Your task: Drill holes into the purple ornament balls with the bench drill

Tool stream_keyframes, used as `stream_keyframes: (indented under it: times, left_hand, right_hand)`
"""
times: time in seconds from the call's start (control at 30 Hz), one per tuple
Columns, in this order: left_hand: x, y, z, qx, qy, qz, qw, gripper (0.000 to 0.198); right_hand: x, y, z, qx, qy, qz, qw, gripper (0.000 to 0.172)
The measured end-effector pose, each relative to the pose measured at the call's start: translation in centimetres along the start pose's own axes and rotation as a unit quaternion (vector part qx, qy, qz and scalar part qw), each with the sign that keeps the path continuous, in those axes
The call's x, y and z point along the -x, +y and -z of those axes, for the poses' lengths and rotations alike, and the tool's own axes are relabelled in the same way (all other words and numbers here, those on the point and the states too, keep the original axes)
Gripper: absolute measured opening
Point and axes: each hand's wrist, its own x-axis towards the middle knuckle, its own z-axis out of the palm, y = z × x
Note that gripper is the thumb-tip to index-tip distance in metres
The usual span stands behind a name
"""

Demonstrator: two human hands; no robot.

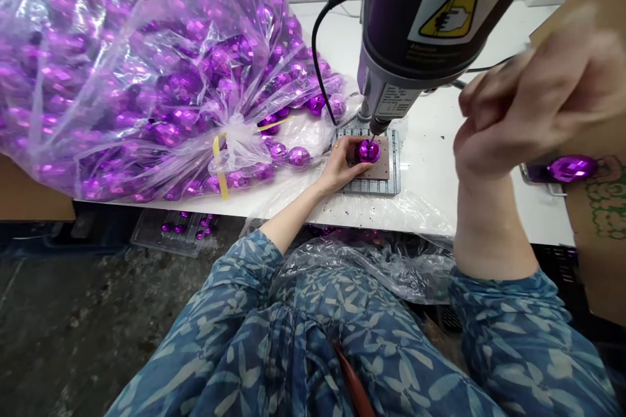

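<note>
My left hand (341, 165) rests on the white table and grips a shiny purple faceted ball (368, 150). The ball sits on a brown pad on a metal base plate (394, 177), right under the tip of a dark bench drill press (415, 19). My right hand (533, 94) is raised to the right of the machine, blurred, its fingers curled round what looks like a lever that I cannot make out. Another purple ball (572, 167) lies at the right by a cardboard box.
A large clear plastic bag (122, 65) full of purple balls fills the table's left side, tied with a yellow strip. A cardboard box (599, 208) stands at the right. A black cable (320, 32) loops behind the machine. A tray with several balls (176, 228) lies on the floor.
</note>
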Motion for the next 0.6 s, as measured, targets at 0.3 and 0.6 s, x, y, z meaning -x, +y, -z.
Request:
stream_keyframes:
  times: [0.3, 0.6]
  left_hand:
    - [0.2, 0.5, -0.3, -0.011, 0.013, -0.008, 1.0, 0.055]
    - [6.2, 2.8, 0.4, -0.127, 0.007, -0.085, 0.988, 0.039]
  right_hand:
    - [-6.8, -2.2, -2.7, -0.011, -0.113, -0.206, 0.972, 0.046]
    - [-6.7, -2.4, -3.1, 0.017, -0.099, -0.231, 0.968, 0.049]
